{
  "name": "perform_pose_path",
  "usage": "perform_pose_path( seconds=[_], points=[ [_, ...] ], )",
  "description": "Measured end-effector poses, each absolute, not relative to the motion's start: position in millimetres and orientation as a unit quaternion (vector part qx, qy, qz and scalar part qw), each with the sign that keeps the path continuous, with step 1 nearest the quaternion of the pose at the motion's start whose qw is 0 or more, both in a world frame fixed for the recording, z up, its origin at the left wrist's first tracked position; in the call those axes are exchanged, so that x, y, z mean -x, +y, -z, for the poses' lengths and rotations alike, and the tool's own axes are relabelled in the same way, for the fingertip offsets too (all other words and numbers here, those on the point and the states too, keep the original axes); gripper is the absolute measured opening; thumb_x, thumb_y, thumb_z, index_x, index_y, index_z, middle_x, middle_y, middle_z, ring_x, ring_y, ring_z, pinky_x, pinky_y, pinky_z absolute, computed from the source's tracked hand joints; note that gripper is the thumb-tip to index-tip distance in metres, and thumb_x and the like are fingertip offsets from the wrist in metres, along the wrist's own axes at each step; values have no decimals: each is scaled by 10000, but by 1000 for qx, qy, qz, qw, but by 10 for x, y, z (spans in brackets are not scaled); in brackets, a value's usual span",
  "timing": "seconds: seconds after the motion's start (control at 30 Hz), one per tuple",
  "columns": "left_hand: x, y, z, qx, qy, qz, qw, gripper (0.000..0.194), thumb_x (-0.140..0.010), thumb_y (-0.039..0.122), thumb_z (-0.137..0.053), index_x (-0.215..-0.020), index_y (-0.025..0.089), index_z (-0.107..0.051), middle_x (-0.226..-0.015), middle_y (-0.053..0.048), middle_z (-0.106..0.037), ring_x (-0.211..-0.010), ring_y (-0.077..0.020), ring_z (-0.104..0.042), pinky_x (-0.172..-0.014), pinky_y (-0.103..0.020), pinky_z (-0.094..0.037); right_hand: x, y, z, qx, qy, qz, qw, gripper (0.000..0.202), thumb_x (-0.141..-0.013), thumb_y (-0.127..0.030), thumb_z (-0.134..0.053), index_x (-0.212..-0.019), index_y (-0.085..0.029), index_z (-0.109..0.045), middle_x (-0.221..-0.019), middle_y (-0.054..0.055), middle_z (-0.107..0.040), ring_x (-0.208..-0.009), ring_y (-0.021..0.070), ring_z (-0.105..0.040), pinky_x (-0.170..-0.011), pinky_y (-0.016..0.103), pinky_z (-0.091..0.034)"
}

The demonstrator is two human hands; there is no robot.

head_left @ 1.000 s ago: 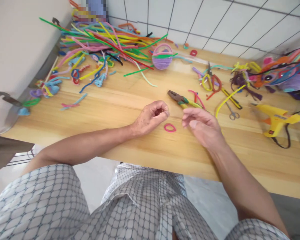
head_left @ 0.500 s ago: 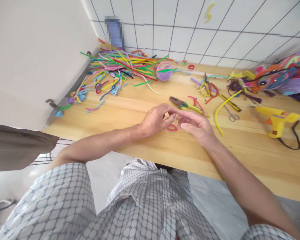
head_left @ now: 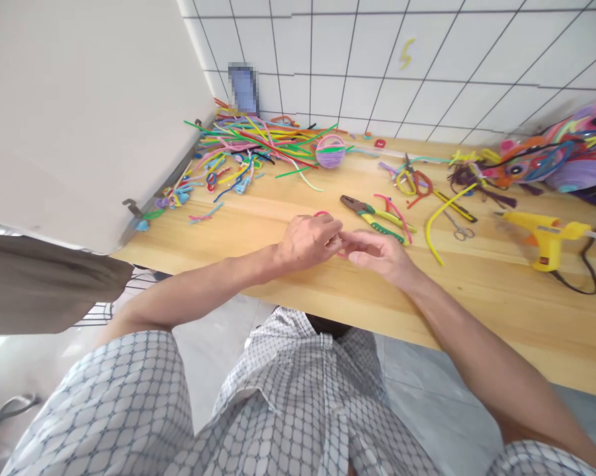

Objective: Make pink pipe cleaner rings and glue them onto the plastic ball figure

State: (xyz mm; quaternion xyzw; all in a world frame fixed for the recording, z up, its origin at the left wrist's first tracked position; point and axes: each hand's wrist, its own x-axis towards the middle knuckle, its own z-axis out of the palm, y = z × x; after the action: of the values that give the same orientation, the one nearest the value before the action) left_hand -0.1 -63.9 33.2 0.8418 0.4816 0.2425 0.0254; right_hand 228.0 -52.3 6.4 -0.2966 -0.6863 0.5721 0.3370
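Observation:
My left hand point(head_left: 311, 239) is closed, its fingers curled at the tips near the front of the wooden table. My right hand point(head_left: 381, 255) meets it fingertip to fingertip, thumb and fingers drawn together. A pink pipe cleaner point(head_left: 321, 213) shows in part above my left knuckles, and a bit of pink also peeks out between the hands. The rest of it is hidden by my fingers. Just beyond my right hand lie pliers point(head_left: 372, 216) with green and yellow handles, with a bent pink pipe cleaner piece point(head_left: 401, 218) across them.
A pile of coloured pipe cleaners point(head_left: 258, 142) lies at the back left beside a purple ball point(head_left: 330, 153). To the right are scissors point(head_left: 419, 182), a yellow pipe cleaner point(head_left: 430, 231), small scissors point(head_left: 462, 231), a cutter point(head_left: 456, 205) and a yellow glue gun point(head_left: 548, 237). A white panel point(head_left: 89, 125) borders the left.
The left hand has turned so its knuckles face up and its fingers curl more. The pink loop that showed below the hands is now mostly covered. The view has shifted slightly.

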Motion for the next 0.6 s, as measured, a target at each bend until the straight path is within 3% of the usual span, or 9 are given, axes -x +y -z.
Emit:
perform_pose_path(
  seconds=[0.1,0.2,0.3,0.37,0.43,0.5,0.57,0.6],
  points=[
    [202,-829,-479,-823,487,-279,82,177,-868,192,-593,-691,190,-593,-680,-20,-623,-608,-134,-480,-601,-291,-309,-2271,-528,-64,295,-662,-608,324,465,-861,-460,-899,-1284,-275,-847,-1141,74,-844,-975,211,-793,-807,353,-666],
    [607,-1252,-711,-790,472,-288,264,175,-881,179,-567,-707,186,-584,-648,28,-550,-612,-104,-473,-604,-249,-369,-2295,-498,-105,298,-616,-643,343,462,-828,-485,-920,-1223,-254,-855,-1081,73,-852,-914,206,-795,-801,356,-663],
    [1117,-1813,-723,-712,493,-236,441,318,-994,284,-583,-693,188,-543,-630,45,-529,-597,-92,-453,-560,-225,-359,-2358,-416,-166,297,-562,-675,374,468,-817,-544,-908,-1156,-226,-853,-1012,80,-848,-833,208,-779,-739,358,-655],
    [1443,-2171,-476,-653,509,-195,526,400,-1053,387,-565,-702,200,-526,-572,66,-493,-538,-88,-400,-506,-212,-317,-2418,-341,-202,298,-540,-684,391,492,-815,-596,-888,-1140,-229,-846,-1003,83,-848,-816,215,-773,-718,365,-655],
    [1722,-2480,-68,-646,546,-148,512,348,-1056,354,-528,-734,231,-579,-542,74,-501,-498,-104,-418,-481,-217,-329,-2494,-264,-236,306,-536,-672,410,523,-816,-664,-851,-1127,-244,-839,-1011,87,-852,-828,237,-777,-714,391,-665],
    [1948,-2733,356,-703,589,-140,372,302,-1011,327,-508,-771,244,-672,-540,45,-537,-439,-110,-368,-457,-253,-270,-2590,-207,-295,316,-554,-641,427,552,-840,-734,-787,-1125,-263,-828,-1054,97,-857,-870,270,-788,-731,436,-678],
    [2118,-2920,652,-749,605,-93,253,448,-1026,335,-380,-718,253,-696,-485,22,-474,-410,-119,-253,-479,-280,-219,-2704,-191,-402,325,-588,-599,435,572,-880,-775,-723,-1149,-279,-818,-1130,102,-855,-933,293,-800,-781,477,-690],
    [2179,-2981,726,-761,592,-79,253,488,-1024,346,-364,-660,255,-676,-457,15,-449,-412,-128,-253,-495,-287,-242,-2763,-203,-475,334,-611,-573,432,565,-896,-770,-716,-1170,-286,-814,-1173,100,-850,-972,298,-804,-817,487,-692]
  ],
)
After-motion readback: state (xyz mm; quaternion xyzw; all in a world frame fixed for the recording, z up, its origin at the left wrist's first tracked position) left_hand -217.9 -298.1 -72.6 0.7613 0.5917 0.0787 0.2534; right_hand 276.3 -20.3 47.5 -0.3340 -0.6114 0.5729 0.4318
